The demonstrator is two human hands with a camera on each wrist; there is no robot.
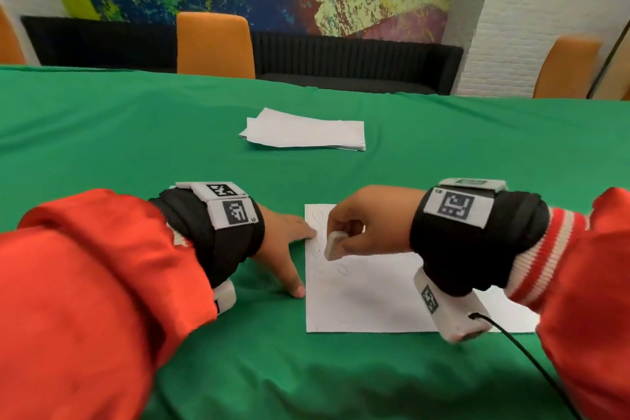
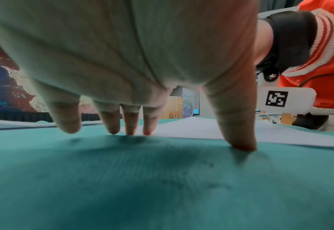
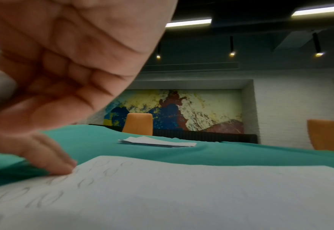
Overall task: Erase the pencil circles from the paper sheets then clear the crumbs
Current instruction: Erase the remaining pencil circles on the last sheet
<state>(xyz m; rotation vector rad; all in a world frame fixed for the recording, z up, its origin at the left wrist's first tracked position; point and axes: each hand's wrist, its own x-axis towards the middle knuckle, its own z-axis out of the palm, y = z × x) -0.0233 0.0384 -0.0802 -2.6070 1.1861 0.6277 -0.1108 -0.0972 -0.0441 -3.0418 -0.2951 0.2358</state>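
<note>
Pinching eraser (image 1: pixel 334 244) in our right hand (image 1: pixel 368 225), low over sheet (image 1: pixel 375 297) w/ pencil circles (image 3: pixel 49 197). Left hand (image 1: pixel 283 242) flat, fingertips on sheet edge only. Risk: hard stroke could crumple or slide paper on cloth (image 1: pixel 136 147).

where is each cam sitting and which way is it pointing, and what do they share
Head: worn on the head, looking forward and down at the green table, both hands and orange sleeves.
Left wrist: low under the left hand, looking along its spread fingers to the paper sheet.
Right wrist: under the right hand, looking across the pencil circles toward the paper stack.
Shared: head and right wrist both show the stack, the sheet and the eraser.
</note>
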